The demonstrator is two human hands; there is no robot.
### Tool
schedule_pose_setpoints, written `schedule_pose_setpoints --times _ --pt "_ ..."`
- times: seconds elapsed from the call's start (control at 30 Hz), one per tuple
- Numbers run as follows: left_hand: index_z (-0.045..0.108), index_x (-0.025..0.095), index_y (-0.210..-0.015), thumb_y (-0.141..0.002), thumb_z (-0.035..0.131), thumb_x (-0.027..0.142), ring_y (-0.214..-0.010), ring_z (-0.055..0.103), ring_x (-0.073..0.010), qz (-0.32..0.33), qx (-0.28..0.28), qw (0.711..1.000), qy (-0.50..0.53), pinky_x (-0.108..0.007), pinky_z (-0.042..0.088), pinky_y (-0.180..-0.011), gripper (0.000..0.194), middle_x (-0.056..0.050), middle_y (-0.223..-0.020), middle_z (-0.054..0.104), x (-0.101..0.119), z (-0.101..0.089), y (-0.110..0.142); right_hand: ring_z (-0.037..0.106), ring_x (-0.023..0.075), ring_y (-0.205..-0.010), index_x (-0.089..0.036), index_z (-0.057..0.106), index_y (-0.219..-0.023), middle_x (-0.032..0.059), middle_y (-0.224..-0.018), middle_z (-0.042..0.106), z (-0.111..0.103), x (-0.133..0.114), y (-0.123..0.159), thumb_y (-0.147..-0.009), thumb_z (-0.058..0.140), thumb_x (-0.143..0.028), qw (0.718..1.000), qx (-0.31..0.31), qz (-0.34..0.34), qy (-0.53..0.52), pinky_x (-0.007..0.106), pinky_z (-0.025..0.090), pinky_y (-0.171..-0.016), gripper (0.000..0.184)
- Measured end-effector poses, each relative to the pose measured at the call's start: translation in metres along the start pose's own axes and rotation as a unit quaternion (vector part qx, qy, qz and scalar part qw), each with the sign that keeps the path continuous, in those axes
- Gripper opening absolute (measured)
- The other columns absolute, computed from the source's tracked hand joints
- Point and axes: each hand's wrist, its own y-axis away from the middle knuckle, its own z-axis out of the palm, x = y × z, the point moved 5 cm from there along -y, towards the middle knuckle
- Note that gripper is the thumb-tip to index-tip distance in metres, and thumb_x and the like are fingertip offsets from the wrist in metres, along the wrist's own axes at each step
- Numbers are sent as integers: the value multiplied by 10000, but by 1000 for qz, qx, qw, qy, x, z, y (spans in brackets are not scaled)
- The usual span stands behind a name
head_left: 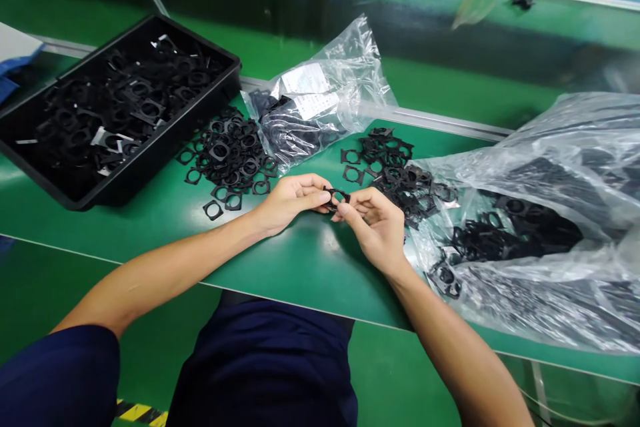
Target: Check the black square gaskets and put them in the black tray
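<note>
Between my two hands, above the green tabletop, is a small black plastic frame (pixel 339 197) with a round hole. My left hand (pixel 295 201) pinches its left side between thumb and fingers. The fingers of my right hand (pixel 376 220) close on its right side. To the left lies a pile of loose black ring-shaped frames (pixel 227 153). Another heap of black plastic parts (pixel 400 173) spreads just behind my right hand. Whether the held piece is one part or two joined parts, I cannot tell.
A black bin (pixel 80 197) full of black parts, some with white strips, stands at the left. Behind the piles lies a clear labelled bag (pixel 330 93) with parts inside. A large open plastic bag (pixel 545 280) of black parts covers the right side of the green table (pixel 300 273).
</note>
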Motion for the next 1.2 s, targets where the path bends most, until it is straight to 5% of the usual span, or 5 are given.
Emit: schedule_pose_setpoints --times 0.23,0.6,1.2 --pt "699 123 -867 -720 860 468 -762 723 -150 63 25 994 -83 -258 573 -743 409 -57 -817 763 7 -3 1 665 137 -591 -191 646 -749 12 -680 693 4 10 -3 -781 780 -574 996 -44 77 -28 295 600 -653 408" --pt "723 136 -860 -744 830 477 -725 680 -134 114 44 983 -139 -236 531 -683 376 -35 -780 731 10 -6 2 646 136 -586 -198 654 -726 -1 -650 670 3 5 -4 -773 792 -557 998 -28 59 -26 295 593 -650 387" --pt "790 135 -835 -701 855 450 -772 666 -168 46 0 987 -155 -290 536 -741 349 -65 -823 757 10 -6 1 616 139 -561 -210 604 -699 -4 -616 639 -1 3 -2 -781 760 -612 998 -13 56 11 279 550 -610 439"
